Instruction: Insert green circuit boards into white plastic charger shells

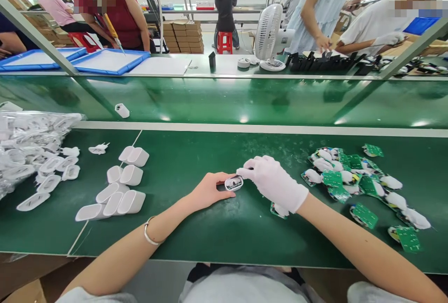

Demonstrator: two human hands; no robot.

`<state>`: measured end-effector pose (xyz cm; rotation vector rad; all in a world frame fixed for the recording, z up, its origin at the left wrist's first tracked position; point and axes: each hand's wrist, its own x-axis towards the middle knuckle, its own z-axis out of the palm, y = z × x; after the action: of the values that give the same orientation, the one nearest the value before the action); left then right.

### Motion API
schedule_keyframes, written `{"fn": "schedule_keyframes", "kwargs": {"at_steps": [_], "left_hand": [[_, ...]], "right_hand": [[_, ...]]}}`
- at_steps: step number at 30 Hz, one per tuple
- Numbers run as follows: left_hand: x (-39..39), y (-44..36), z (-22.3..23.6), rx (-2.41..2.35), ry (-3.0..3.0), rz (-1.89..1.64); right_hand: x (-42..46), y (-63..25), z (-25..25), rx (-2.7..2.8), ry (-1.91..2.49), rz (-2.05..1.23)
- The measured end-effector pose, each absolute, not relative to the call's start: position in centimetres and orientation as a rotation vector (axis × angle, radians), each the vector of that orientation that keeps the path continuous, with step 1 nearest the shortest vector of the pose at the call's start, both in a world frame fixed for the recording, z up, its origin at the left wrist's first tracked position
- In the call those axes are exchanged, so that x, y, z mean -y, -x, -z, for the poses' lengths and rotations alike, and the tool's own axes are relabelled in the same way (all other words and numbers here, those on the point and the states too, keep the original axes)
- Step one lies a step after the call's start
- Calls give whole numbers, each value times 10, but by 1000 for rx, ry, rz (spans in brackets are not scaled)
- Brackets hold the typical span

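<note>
A small white oval charger housing (234, 183) sits in the middle of the bench, its open end facing me and dark parts showing inside. My bare left hand (210, 190) grips it between thumb and fingers from the left. My right hand (271, 179), in a white glove, has its fingers curled together with the tips at the housing's upper right rim; whether anything is pinched in them is hidden. Beneath the gloved wrist lies a partly covered circuit board (279, 210) with a white part on it.
Left of centre stand several white housings (131, 202). Further left are loose white covers (49, 183) and a clear plastic bag (21, 149) of white parts. Green circuit boards (364, 214) are heaped at right. Beyond the green conveyor (217, 98), a fan (269, 32) and other workers appear.
</note>
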<state>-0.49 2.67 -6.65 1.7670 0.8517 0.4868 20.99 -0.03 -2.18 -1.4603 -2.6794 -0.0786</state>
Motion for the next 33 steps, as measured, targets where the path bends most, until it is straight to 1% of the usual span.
{"fn": "schedule_keyframes", "kwargs": {"at_steps": [4,14,21,33], "left_hand": [[-27,5,68,-845,-1757,-485],[-27,5,69,-856,-1724,-481],[-27,5,68,-850,-1699,-450],[-27,5,68,-872,-1685,-420]], "right_hand": [[-1,-211,25,2763,1466,87],[6,-218,22,2653,1563,86],[2,-207,23,2728,1512,97],[7,-210,30,2620,1527,78]]}}
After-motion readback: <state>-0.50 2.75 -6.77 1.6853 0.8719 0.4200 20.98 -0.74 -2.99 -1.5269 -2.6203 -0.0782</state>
